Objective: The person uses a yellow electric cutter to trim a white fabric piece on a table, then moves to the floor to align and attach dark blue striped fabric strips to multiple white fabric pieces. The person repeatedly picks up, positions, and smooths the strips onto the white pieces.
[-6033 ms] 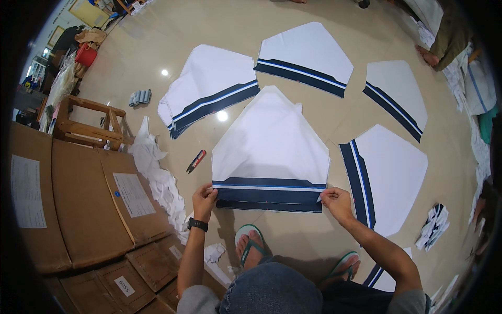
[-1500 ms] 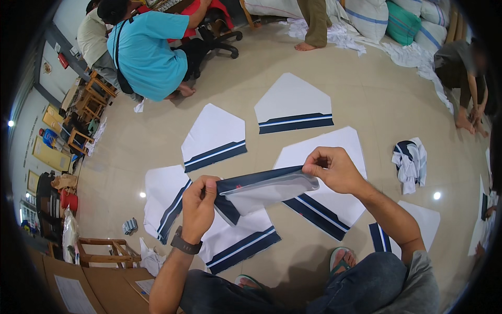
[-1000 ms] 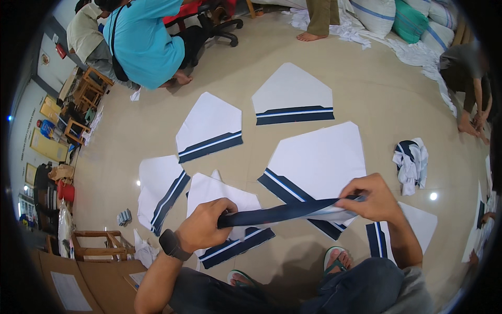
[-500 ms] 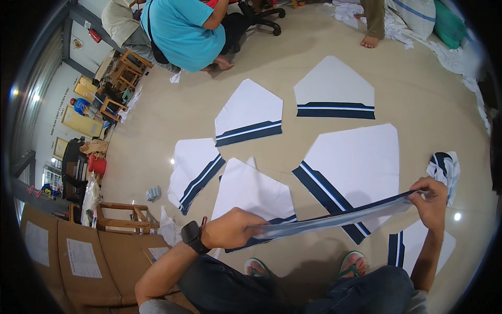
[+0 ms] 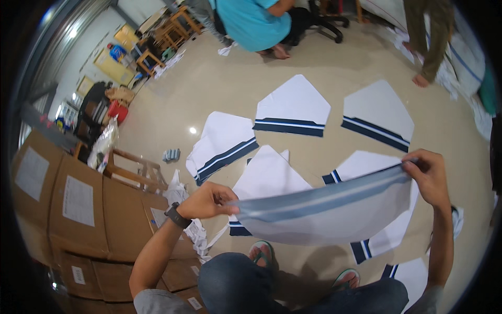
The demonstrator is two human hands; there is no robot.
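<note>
Between my hands hangs a white fabric panel with a greyish-blue striped band along its upper edge. My left hand, with a dark watch on the wrist, pinches one end of that edge. The other end is gripped by the thumb and fingers of my right hand. Beneath it on the floor lie a white panel and a larger white panel, both partly covered. Farther off are a left panel, a middle panel and a right panel, each with a navy striped band.
Stacked cardboard boxes stand at my left, beside a wooden stool. A person in a turquoise shirt crouches ahead. Another person's legs are at the far right. One more panel lies near my right foot.
The held panel has opened from a narrow strip into a broad hanging sheet. Both hands have risen a little, the left one moving leftward. My view has turned to the left.
</note>
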